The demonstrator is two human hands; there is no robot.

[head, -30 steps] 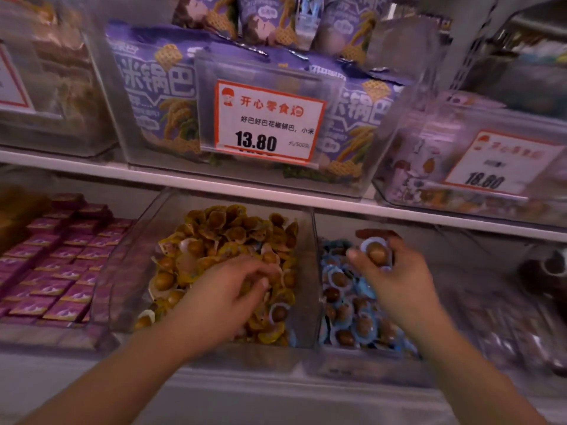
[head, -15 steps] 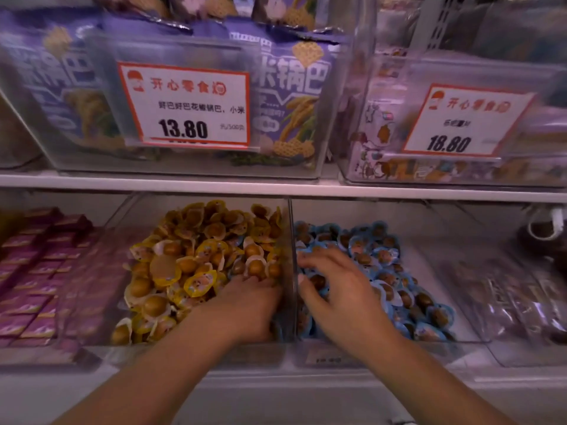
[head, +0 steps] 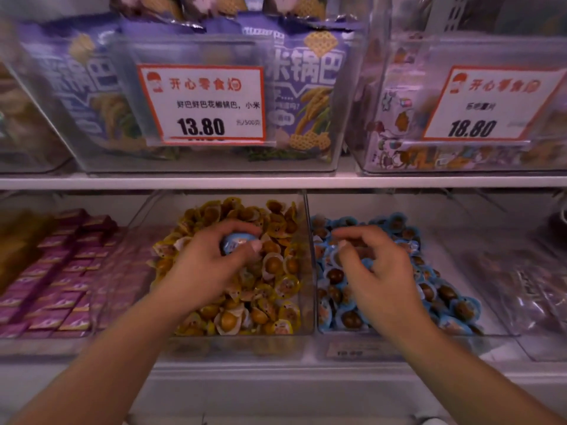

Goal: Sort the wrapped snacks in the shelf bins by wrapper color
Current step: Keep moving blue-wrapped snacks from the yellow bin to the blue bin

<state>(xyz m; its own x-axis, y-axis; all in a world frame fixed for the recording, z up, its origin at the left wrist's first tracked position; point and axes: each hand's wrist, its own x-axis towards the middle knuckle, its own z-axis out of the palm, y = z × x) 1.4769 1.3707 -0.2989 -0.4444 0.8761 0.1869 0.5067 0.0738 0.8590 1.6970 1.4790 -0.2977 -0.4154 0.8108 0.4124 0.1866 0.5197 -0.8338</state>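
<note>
Sorting looks well along to us: the yellow bin (head: 306, 265) holds almost only yellow-wrapped snacks (head: 270, 289), and the blue bin (head: 491, 302) just beside it, across a shared clear wall, shows only blue-wrapped snacks (head: 445, 299) as far as we can see; one stray is in hand, a blue-wrapped snack (head: 237, 243) lifted just above the yellow heap, and we judge it must cross to the blue bin; whether more strays lie buried we cannot tell. Our left hand (head: 211, 262) reaches into the yellow bin, palm down, wrist low, its grip clamped on that blue piece between thumb and curled fingers; our right hand (head: 374, 265) hangs over the near-left part of the blue bin, fingers curled and thumb drawn toward the forefinger; blur hides whether that grip pinches a wrapper or is merely drawn together, so we cannot tell; both forearms come up from the lower edge, well apart, converging toward the two bins on the lower shelf (head: 276, 372)
</note>
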